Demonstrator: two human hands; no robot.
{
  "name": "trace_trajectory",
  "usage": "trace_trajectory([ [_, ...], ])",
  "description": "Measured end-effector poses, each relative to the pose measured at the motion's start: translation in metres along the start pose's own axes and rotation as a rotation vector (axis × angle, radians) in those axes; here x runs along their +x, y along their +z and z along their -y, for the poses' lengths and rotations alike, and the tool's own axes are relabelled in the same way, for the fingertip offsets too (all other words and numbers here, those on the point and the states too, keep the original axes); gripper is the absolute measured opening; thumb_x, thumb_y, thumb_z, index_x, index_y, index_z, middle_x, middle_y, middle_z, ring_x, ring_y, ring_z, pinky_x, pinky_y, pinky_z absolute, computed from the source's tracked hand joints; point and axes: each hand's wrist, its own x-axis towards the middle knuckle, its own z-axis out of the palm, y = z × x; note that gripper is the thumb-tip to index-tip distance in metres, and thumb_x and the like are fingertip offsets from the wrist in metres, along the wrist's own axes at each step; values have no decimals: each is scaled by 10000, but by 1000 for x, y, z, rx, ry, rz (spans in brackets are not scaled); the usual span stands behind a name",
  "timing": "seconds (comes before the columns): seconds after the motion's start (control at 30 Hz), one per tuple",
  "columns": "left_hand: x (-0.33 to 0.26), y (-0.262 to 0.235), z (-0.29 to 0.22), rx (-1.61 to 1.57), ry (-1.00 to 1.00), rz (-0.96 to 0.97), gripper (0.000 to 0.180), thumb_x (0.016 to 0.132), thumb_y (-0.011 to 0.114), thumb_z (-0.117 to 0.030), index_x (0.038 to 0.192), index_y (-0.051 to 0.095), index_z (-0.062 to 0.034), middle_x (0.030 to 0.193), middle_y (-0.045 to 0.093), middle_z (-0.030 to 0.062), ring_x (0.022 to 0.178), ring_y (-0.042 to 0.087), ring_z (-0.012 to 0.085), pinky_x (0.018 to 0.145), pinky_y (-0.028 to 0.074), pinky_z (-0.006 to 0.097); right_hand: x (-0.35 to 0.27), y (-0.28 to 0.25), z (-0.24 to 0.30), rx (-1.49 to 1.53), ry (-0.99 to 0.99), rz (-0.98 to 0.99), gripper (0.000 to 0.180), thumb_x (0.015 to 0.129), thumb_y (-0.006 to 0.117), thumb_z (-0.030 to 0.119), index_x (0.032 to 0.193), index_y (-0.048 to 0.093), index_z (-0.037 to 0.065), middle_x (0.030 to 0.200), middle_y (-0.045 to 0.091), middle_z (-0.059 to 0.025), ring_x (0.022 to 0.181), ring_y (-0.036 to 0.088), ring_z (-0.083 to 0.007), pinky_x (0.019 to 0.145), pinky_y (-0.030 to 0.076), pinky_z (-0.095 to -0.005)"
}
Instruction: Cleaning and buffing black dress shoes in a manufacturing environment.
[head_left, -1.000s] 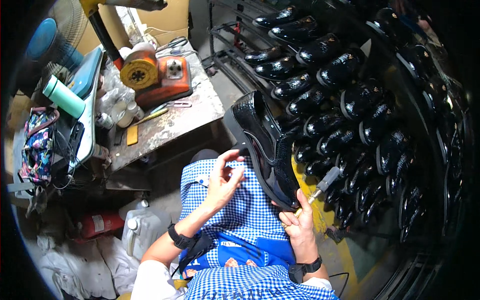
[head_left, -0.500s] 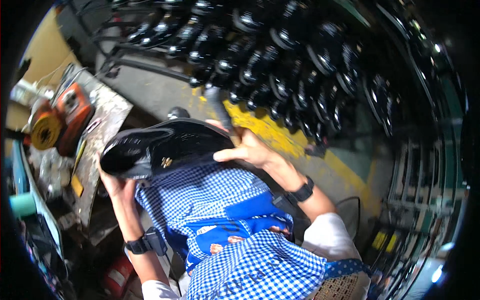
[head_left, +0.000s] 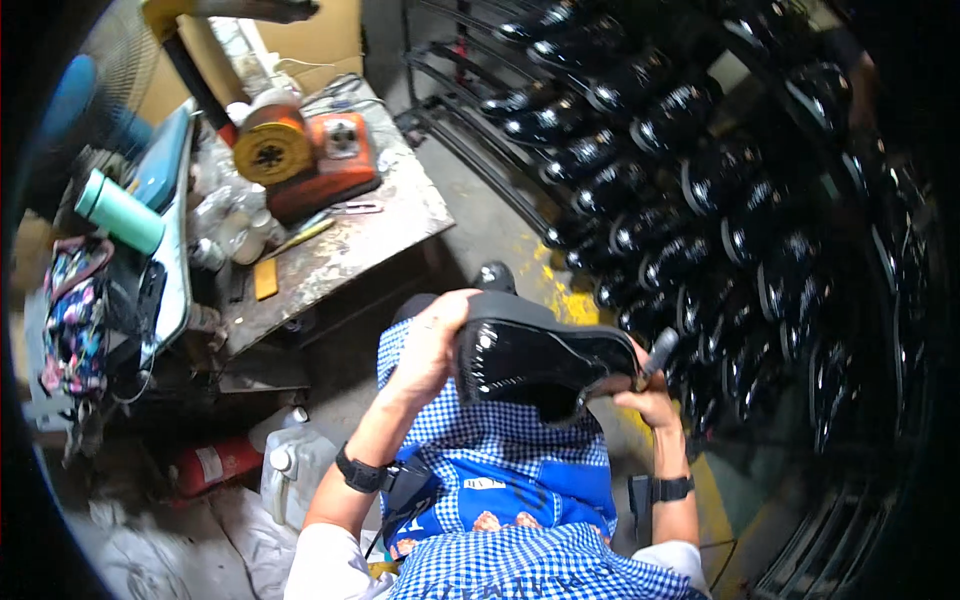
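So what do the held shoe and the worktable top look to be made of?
The black shoe, held by the left hand and right hand, looks like glossy patent leather or synthetic: sharp mirror-like highlights. The worktable top looks like worn, stained board or metal; unclear.

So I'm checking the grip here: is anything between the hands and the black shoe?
Nothing visible. The left hand grips the shoe directly at one end, and the right hand holds the other end from below. The right hand also holds a small tool beside the shoe.
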Motion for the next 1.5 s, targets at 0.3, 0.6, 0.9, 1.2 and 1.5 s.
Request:
trace_trajectory([
  [0.3,9,23,9,-71,-136,-36,400,907,391,-363,1111,509,-40,993,567,66,912,508,117,791,409,250,-40,11,32,205,-71,-288,709,553,685,84,1205,426,-23,1147,518,-84,1031,497,-187,921,369,-306],
  [0.6,19,34,88,70,-183,213,385,917,413,-283,1163,470,7,965,593,122,769,605,169,654,515,262,-113,-7,143,440,-855,-894,339,826,498,431,916,534,106,715,564,-11,350,287,-92,374,239,-226],
  [0.9,21,35,115,165,-158,226,289,923,409,-212,1067,509,18,808,588,85,624,602,136,534,488,216,-136,-117,262,-100,-1012,-1854,544,691,726,207,1170,488,107,618,420,34,345,266,-39,298,191,-206],
  [1.2,17,32,117,235,-120,158,284,919,420,-222,1064,522,0,810,593,79,624,600,132,537,488,212,-152,-136,289,-190,-686,-1568,393,801,590,375,1018,504,58,573,583,-120,302,290,-43,310,232,-183],
  [1.5,17,34,120,222,-105,179,258,924,405,-189,1062,522,-4,807,598,84,617,609,142,521,495,223,-129,-106,291,-494,-644,-1399,325,859,514,371,985,406,92,582,411,16,379,317,-24,334,225,-183],
])
